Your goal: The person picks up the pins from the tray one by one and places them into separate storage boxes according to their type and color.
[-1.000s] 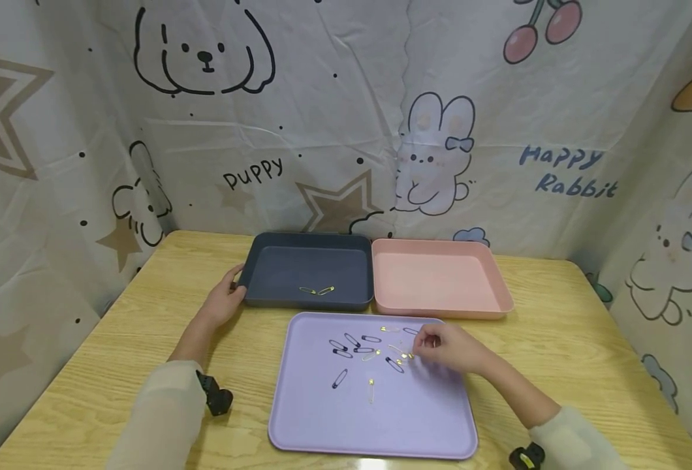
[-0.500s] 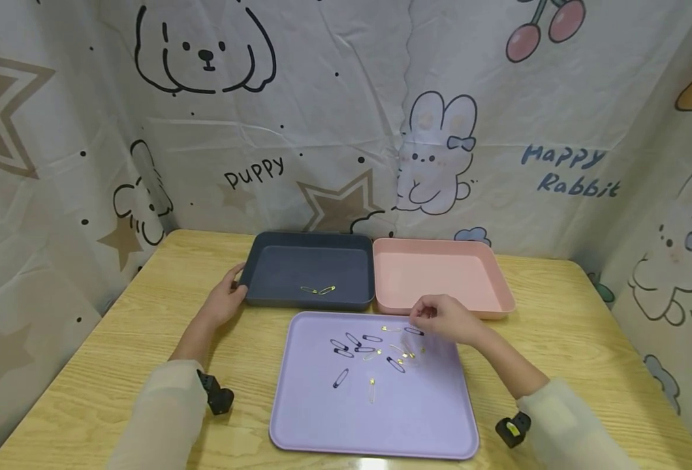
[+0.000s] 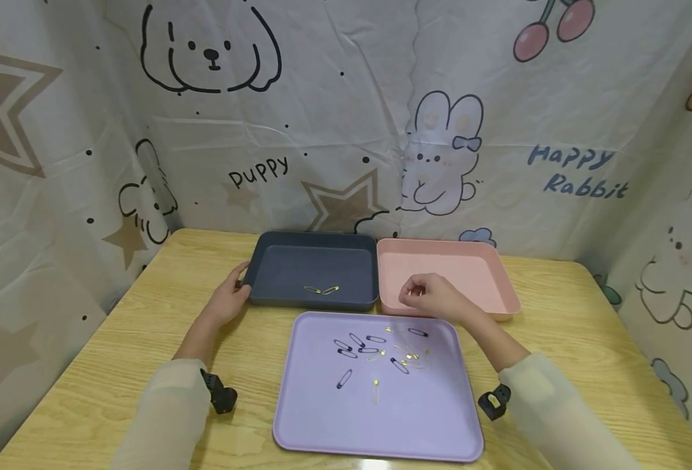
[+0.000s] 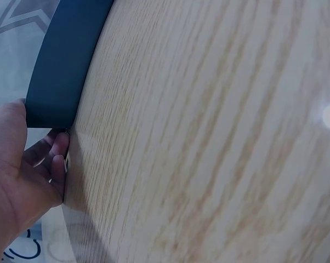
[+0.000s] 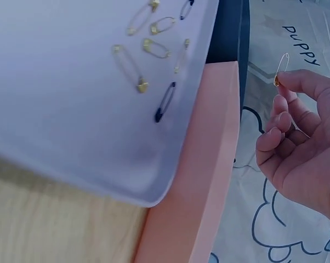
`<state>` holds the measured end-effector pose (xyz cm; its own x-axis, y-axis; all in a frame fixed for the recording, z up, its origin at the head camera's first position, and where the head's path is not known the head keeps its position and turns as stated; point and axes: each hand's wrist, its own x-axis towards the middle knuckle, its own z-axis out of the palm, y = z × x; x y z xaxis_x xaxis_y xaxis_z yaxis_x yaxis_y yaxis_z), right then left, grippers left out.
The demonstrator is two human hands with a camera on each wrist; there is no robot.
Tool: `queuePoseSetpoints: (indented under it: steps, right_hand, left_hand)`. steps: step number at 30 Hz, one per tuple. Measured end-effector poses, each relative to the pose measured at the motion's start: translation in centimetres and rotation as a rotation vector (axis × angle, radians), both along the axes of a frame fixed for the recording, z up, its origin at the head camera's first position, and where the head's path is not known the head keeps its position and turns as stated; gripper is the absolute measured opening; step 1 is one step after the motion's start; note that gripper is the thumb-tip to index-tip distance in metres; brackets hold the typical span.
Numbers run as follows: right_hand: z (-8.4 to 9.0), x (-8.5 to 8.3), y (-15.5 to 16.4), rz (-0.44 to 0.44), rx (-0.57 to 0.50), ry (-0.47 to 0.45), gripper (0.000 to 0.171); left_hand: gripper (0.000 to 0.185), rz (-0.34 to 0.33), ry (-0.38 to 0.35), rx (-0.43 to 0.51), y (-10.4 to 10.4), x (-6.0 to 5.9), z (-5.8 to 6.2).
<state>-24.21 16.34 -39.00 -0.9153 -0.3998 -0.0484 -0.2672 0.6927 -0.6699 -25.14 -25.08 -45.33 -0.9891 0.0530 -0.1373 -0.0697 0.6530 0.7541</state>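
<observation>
Safety pin (image 5: 281, 67), gold-headed, is pinched in the right hand (image 3: 434, 297), held mid-frame over the pink tray's (image 3: 501, 287) near edge. Left hand (image 3: 228, 301) rests relaxed against the dark tray (image 3: 313, 240). Judged step: carrying a sorted pin; next, positioning over a tray and parting the grip.

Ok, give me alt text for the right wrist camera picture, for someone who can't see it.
A right hand pinches a gold safety pin by one end between thumb and forefinger, held up in the air. Beside it are the pink tray and the edge of a lilac tray scattered with gold and dark safety pins.
</observation>
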Motion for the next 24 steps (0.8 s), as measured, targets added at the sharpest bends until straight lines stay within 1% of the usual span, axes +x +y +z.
queuePoseSetpoints:
  steps: [6,12,19,24]
  right_hand:
    - [0.6,-1.3,-1.2,-0.005,0.022,0.016,0.011]
    - [0.6,-2.5,-2.3,0.005,0.029,0.025,0.011]
    - [0.5,-3.2,-3.3,0.015,-0.012,0.016,0.010]
    - [0.6,-3.6,-4.0,0.014,0.005,0.002,0.011]
  left_hand:
    - [0.059,-0.003,-0.002,-0.004,-0.1,0.0,-0.1]
    - [0.059,-0.011,0.009,0.006,-0.2,-0.1,-0.3]
    - [0.059,-0.012,0.008,0.019,-0.1,-0.2,-0.3]
    - [0.059,-0.009,0.012,0.020,0.0,-0.2,-0.3]
